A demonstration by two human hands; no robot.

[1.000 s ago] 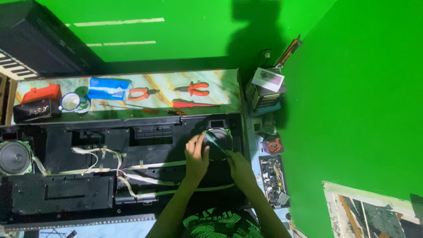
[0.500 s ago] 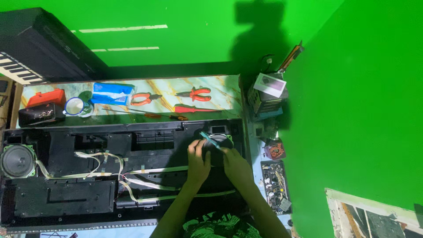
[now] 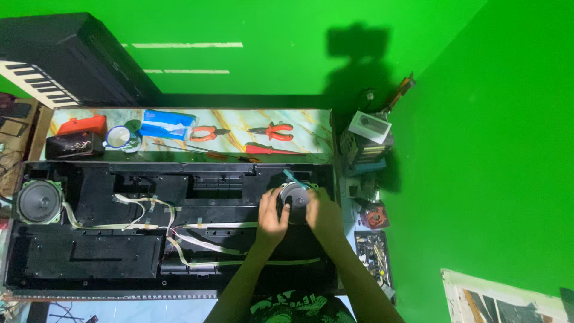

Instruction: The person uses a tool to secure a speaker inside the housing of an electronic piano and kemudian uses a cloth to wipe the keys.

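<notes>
open case: a long black plastic keyboard shell (image 3: 89, 251) lies opened on the table, filling its near side from the left edge almost to the right edge.
in the case, left end: a round grey speaker with a green rim (image 3: 38, 201) sits in the far left corner of the shell.
in the case, middle: pale flat ribbon cables (image 3: 179, 239) run across black boards and panels.
in the case, right end: a second round grey speaker (image 3: 294, 196) sits in the far right corner of the shell.
left hand: the left hand (image 3: 274, 216) clasps the left side of that second speaker, fingers curled on its rim.
right hand: the right hand (image 3: 323, 215) grips its right side, so the speaker lies between both hands, clamped from two sides.
far strip of table: a red box (image 3: 82, 125), a white round cup (image 3: 118, 137), a blue packet (image 3: 165, 125), orange-handled pliers (image 3: 272, 130) and a red-handled screwdriver (image 3: 272, 150) lie in a row along the far edge.
right edge: a small tray of parts (image 3: 373, 254) stands just beside the shell.
</notes>
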